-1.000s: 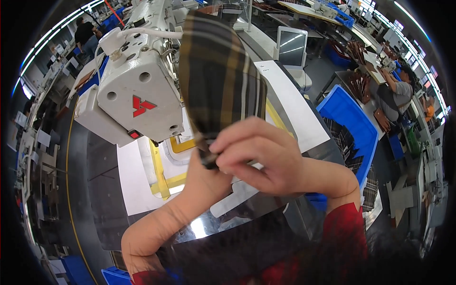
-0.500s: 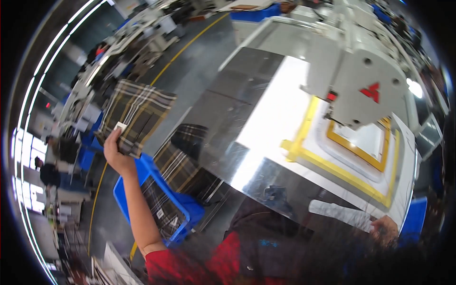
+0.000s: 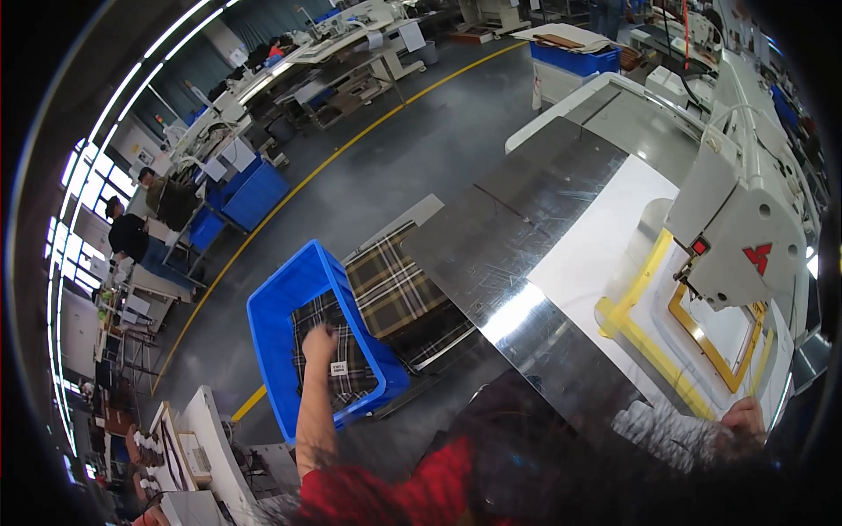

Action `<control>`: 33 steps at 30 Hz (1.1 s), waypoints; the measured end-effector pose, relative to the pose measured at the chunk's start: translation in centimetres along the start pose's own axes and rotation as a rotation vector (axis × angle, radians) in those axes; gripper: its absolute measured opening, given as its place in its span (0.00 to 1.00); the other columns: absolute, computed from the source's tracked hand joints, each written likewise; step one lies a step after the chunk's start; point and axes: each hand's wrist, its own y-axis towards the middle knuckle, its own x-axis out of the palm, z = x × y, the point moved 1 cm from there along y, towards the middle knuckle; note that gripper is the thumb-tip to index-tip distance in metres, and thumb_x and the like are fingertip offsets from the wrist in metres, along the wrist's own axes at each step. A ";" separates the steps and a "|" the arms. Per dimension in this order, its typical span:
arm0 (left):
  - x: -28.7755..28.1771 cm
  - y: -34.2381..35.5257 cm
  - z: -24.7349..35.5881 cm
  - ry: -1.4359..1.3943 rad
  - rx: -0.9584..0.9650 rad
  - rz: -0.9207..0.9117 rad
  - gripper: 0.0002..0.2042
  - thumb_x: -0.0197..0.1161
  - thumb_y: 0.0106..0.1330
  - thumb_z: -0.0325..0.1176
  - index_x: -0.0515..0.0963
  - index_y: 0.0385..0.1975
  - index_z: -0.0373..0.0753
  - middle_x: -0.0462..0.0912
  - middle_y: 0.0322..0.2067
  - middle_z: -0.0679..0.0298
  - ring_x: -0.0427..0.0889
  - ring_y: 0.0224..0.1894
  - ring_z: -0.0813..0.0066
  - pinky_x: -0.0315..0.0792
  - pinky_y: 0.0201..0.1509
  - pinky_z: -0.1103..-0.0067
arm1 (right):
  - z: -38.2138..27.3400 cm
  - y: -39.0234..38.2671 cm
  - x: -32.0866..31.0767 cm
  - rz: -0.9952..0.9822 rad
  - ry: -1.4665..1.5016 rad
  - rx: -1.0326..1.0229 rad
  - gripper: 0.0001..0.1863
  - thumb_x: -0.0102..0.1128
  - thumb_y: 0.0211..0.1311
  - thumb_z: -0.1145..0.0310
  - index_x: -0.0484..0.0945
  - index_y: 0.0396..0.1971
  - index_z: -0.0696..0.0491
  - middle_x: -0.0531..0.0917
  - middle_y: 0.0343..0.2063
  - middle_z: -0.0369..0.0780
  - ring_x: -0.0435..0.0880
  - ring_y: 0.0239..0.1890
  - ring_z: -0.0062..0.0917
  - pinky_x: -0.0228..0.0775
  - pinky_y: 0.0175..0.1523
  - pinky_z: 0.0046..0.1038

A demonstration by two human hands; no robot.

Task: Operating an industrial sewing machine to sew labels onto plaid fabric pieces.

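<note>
My left hand (image 3: 319, 344) is inside a blue plastic bin (image 3: 279, 386), its fingers curled over the dark plaid fabric pieces (image 3: 355, 386) in it. Whether any cloth is pinched in them is hidden. A small white label (image 3: 338, 368) lies on the fabric beside my wrist. My right hand (image 3: 745, 416) rests with bent fingers at the near right edge of the sewing machine's work surface. Close to it is a yellow-edged template frame (image 3: 645, 359). What those fingers grip, if anything, cannot be made out.
More brown plaid cloth (image 3: 399, 285) hangs between the bin and a shiny metal table plate (image 3: 500, 219). A large grey sewing machine head (image 3: 745, 237) overhangs the template. Across the floor's yellow line (image 3: 338, 153) are workbenches, blue bins (image 3: 254, 193) and other people (image 3: 140, 232).
My left hand has moved from beyond the bin, where it held up a plaid fabric piece, down into the bin. The view has swung left. My right hand stays near the work surface's edge.
</note>
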 end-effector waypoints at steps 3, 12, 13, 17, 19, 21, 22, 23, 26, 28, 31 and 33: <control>-12.3 0.7 13.2 -0.444 0.306 0.263 0.09 0.61 0.62 0.37 0.80 0.32 0.37 0.83 0.29 0.55 0.82 0.35 0.57 0.74 0.39 0.70 | -1.3 2.2 0.3 -0.003 -0.073 -0.143 0.10 0.55 0.41 0.82 0.74 0.28 0.55 0.70 0.32 0.39 0.73 0.36 0.25 0.66 0.39 0.20; -19.7 -18.5 45.8 -0.859 1.524 -1.275 0.24 0.66 0.60 0.39 0.71 0.53 0.32 0.79 0.48 0.53 0.83 0.40 0.66 0.76 0.46 0.77 | -5.4 6.7 5.7 -0.119 -0.044 -0.211 0.11 0.58 0.44 0.86 0.78 0.28 0.55 0.75 0.33 0.41 0.77 0.35 0.30 0.71 0.42 0.26; -18.6 -19.2 46.8 -0.855 1.552 -1.295 0.24 0.66 0.60 0.39 0.71 0.53 0.32 0.79 0.48 0.53 0.83 0.40 0.66 0.76 0.46 0.77 | -4.4 6.1 5.0 -0.054 -0.045 -0.206 0.13 0.58 0.44 0.86 0.78 0.30 0.55 0.75 0.34 0.41 0.77 0.35 0.29 0.71 0.41 0.25; -15.6 -20.0 49.6 -0.638 1.307 -1.551 0.14 0.60 0.65 0.38 0.78 0.37 0.32 0.84 0.27 0.61 0.83 0.27 0.77 0.76 0.34 0.79 | -0.2 2.4 1.6 0.114 0.127 0.116 0.17 0.58 0.44 0.86 0.76 0.37 0.57 0.74 0.37 0.42 0.77 0.35 0.24 0.72 0.41 0.22; -14.7 -19.3 49.9 -0.569 1.343 -1.428 0.14 0.59 0.64 0.40 0.79 0.36 0.33 0.84 0.28 0.56 0.83 0.31 0.65 0.75 0.40 0.73 | 2.1 0.6 0.6 0.130 0.308 0.403 0.18 0.59 0.45 0.85 0.76 0.40 0.57 0.74 0.38 0.41 0.77 0.35 0.21 0.72 0.41 0.21; -13.8 -19.2 50.0 -0.520 1.441 -1.175 0.13 0.59 0.64 0.41 0.80 0.37 0.37 0.83 0.28 0.57 0.83 0.32 0.62 0.75 0.40 0.73 | 3.3 0.2 -0.2 -0.029 0.087 0.536 0.22 0.67 0.48 0.74 0.74 0.46 0.56 0.75 0.41 0.41 0.76 0.42 0.26 0.71 0.49 0.27; -13.5 -19.3 50.2 -0.506 1.490 -1.216 0.13 0.59 0.64 0.41 0.80 0.37 0.37 0.83 0.28 0.57 0.83 0.32 0.62 0.75 0.40 0.73 | 3.6 0.3 -0.2 -0.020 -0.128 0.375 0.22 0.67 0.49 0.73 0.75 0.47 0.55 0.76 0.42 0.42 0.77 0.44 0.31 0.70 0.51 0.29; -13.0 -19.1 50.2 -0.492 1.513 -1.049 0.12 0.59 0.64 0.41 0.80 0.37 0.39 0.83 0.29 0.57 0.82 0.33 0.60 0.75 0.40 0.72 | 4.1 1.0 0.3 -0.039 -0.333 0.195 0.23 0.68 0.49 0.71 0.75 0.48 0.55 0.77 0.43 0.44 0.77 0.46 0.35 0.70 0.53 0.32; -12.6 -19.6 51.2 -0.492 1.606 -0.869 0.12 0.59 0.64 0.42 0.81 0.36 0.42 0.83 0.29 0.58 0.82 0.33 0.59 0.74 0.38 0.71 | 2.5 3.4 1.9 0.002 -0.428 0.005 0.21 0.67 0.51 0.66 0.76 0.46 0.54 0.77 0.44 0.46 0.75 0.49 0.41 0.68 0.54 0.35; -12.6 -19.9 51.6 -0.495 1.643 -0.828 0.12 0.60 0.64 0.43 0.80 0.36 0.42 0.83 0.29 0.59 0.82 0.33 0.60 0.74 0.37 0.70 | 2.1 5.3 3.9 -0.122 -0.314 0.115 0.17 0.65 0.55 0.63 0.77 0.43 0.55 0.80 0.40 0.46 0.78 0.44 0.40 0.70 0.50 0.33; -12.6 -19.4 51.1 -0.570 1.503 -0.502 0.10 0.64 0.61 0.41 0.76 0.31 0.42 0.80 0.26 0.62 0.80 0.25 0.62 0.73 0.29 0.71 | 3.8 8.1 6.1 -0.162 -0.228 0.223 0.14 0.62 0.58 0.61 0.79 0.37 0.56 0.82 0.33 0.46 0.81 0.37 0.40 0.72 0.44 0.33; -13.1 -19.1 50.2 -0.606 1.650 -0.380 0.10 0.65 0.60 0.40 0.75 0.31 0.41 0.80 0.26 0.63 0.79 0.24 0.63 0.72 0.27 0.71 | 4.8 9.9 6.5 -0.123 -0.224 0.201 0.14 0.62 0.59 0.60 0.79 0.34 0.57 0.83 0.29 0.45 0.82 0.33 0.40 0.73 0.41 0.33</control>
